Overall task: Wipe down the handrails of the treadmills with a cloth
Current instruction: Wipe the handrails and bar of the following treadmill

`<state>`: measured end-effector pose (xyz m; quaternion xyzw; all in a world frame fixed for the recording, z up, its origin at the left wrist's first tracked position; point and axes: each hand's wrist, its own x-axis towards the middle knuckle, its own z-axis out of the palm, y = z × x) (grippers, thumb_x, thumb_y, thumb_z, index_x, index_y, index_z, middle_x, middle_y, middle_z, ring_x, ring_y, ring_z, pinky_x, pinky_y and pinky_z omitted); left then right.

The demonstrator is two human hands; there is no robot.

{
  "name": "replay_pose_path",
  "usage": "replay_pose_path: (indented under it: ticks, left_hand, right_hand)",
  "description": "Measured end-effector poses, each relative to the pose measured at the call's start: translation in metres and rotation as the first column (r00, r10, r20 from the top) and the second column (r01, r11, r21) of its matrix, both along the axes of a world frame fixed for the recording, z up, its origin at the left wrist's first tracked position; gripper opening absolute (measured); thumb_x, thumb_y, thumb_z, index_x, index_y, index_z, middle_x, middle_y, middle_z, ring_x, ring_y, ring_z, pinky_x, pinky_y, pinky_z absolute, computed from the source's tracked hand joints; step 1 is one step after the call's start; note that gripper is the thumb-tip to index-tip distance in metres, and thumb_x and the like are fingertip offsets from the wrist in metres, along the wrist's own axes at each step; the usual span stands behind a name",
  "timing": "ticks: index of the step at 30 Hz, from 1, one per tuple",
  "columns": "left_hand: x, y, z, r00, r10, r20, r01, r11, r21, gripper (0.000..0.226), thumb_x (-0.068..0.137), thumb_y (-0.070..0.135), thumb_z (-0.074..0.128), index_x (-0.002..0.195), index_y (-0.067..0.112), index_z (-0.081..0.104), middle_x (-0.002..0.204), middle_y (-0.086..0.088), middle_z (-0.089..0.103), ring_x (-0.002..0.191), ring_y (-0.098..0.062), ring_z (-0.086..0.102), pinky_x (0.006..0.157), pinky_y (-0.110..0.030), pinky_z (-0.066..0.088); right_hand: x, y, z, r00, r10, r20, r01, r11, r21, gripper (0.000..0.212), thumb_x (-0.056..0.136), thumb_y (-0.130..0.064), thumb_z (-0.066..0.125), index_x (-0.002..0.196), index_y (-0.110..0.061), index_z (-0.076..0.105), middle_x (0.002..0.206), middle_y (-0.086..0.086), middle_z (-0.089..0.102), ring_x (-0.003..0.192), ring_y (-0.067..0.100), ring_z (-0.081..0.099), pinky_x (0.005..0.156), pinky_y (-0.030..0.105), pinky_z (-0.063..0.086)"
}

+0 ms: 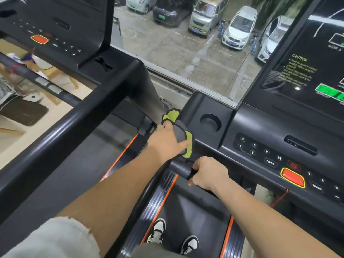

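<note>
I stand on a black treadmill belt. My left hand presses a grey and lime-green cloth against the left end of this treadmill's console, where the black handrail meets it. My right hand is wrapped around the front grip bar just below the console. The neighbouring treadmill's long black handrail runs diagonally across the left of the view.
The console on the right carries number buttons, a red stop button and a cup holder. A second console with a red button is at upper left. A window ahead overlooks parked cars. My shoes stand on the belt.
</note>
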<state>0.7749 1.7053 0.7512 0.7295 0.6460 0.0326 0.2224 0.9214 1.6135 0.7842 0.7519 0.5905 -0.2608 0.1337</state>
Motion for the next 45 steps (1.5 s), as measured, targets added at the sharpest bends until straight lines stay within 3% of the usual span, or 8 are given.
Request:
replay_pose_path:
  ticks: [7,18,21,26,30,35,38,45]
  left_hand:
    - [-0.073,-0.103,-0.003,0.98,-0.022,-0.197,0.025,1.0,0.016,0.071,0.088,0.08,0.043,0.121,0.017,0.037,0.119,-0.003,0.052,0.1,-0.024,0.065,0.079,-0.035,0.051]
    - [-0.018,-0.03,0.0,0.992,0.099,0.073,-0.099,0.995,-0.003,0.071,0.094,0.069,0.051,0.129,0.009,0.04,0.125,-0.014,0.055,0.111,-0.035,0.062,0.083,-0.038,0.045]
    - [-0.05,-0.086,-0.006,0.999,0.042,0.0,-0.041,0.996,0.079,0.075,0.093,0.067,0.053,0.138,0.009,0.038,0.125,-0.011,0.049,0.114,-0.03,0.057,0.093,-0.036,0.045]
    - [-0.105,-0.176,-0.012,0.989,0.045,-0.14,-0.029,0.993,0.117,0.068,0.088,0.074,0.043,0.124,0.017,0.043,0.115,-0.001,0.05,0.105,-0.024,0.061,0.077,-0.036,0.051]
    - [-0.085,-0.153,-0.005,0.969,0.14,-0.205,-0.13,0.99,0.061,0.071,0.09,0.078,0.041,0.126,0.017,0.039,0.117,-0.004,0.051,0.107,-0.028,0.063,0.081,-0.04,0.052]
    - [-0.041,-0.109,-0.007,0.964,0.235,-0.127,-0.221,0.968,0.115,0.081,0.088,0.075,0.054,0.135,0.012,0.038,0.123,-0.011,0.051,0.107,-0.034,0.062,0.084,-0.043,0.054]
    - [-0.048,-0.146,-0.008,0.95,0.223,-0.219,-0.179,0.962,0.205,0.081,0.087,0.072,0.057,0.137,0.011,0.037,0.121,-0.008,0.049,0.105,-0.03,0.058,0.082,-0.04,0.052]
    - [-0.106,-0.232,-0.016,0.907,0.296,-0.301,-0.261,0.953,0.152,0.071,0.082,0.079,0.053,0.125,0.023,0.043,0.118,0.005,0.055,0.109,-0.024,0.062,0.113,-0.056,0.032]
  right_hand:
    - [0.0,0.0,-0.004,1.0,-0.004,0.001,0.004,1.0,0.008,0.031,0.063,-0.041,0.079,0.085,-0.022,0.069,0.079,-0.008,0.068,0.079,0.019,0.067,0.06,0.024,0.047]
    - [-0.009,-0.028,-0.009,1.0,-0.007,0.01,0.006,0.988,0.152,0.02,0.08,-0.041,0.063,0.098,-0.034,0.066,0.092,-0.012,0.069,0.095,0.021,0.066,0.077,0.029,0.054]
    - [-0.013,-0.034,-0.009,1.0,-0.007,0.019,0.003,0.984,0.177,0.025,0.086,-0.039,0.062,0.11,-0.033,0.066,0.108,-0.01,0.069,0.108,0.022,0.065,0.078,0.03,0.05]
    - [-0.013,-0.032,-0.002,0.996,0.089,0.005,-0.088,0.989,0.122,0.017,0.085,-0.034,0.061,0.1,-0.026,0.059,0.107,-0.004,0.066,0.1,0.025,0.064,0.076,0.033,0.054]
    - [-0.021,-0.042,0.01,0.987,0.145,-0.066,-0.128,0.97,0.206,0.048,0.089,-0.042,0.066,0.13,-0.021,0.056,0.128,-0.001,0.061,0.12,0.027,0.059,0.091,0.039,0.053]
    - [-0.032,-0.063,0.009,0.93,0.199,-0.309,-0.085,0.934,0.348,0.03,0.103,-0.03,0.052,0.128,-0.019,0.063,0.127,0.002,0.063,0.117,0.024,0.059,0.093,0.039,0.051]
    - [-0.037,-0.075,0.004,0.873,0.174,-0.456,-0.011,0.941,0.338,0.033,0.108,-0.024,0.042,0.13,-0.012,0.063,0.131,0.007,0.064,0.121,0.022,0.057,0.092,0.024,0.039]
    - [-0.079,-0.107,-0.019,0.76,0.263,-0.594,-0.091,0.948,0.304,0.052,0.11,-0.029,0.036,0.16,-0.014,0.031,0.166,-0.002,0.029,0.153,0.009,0.023,0.119,0.018,0.016]
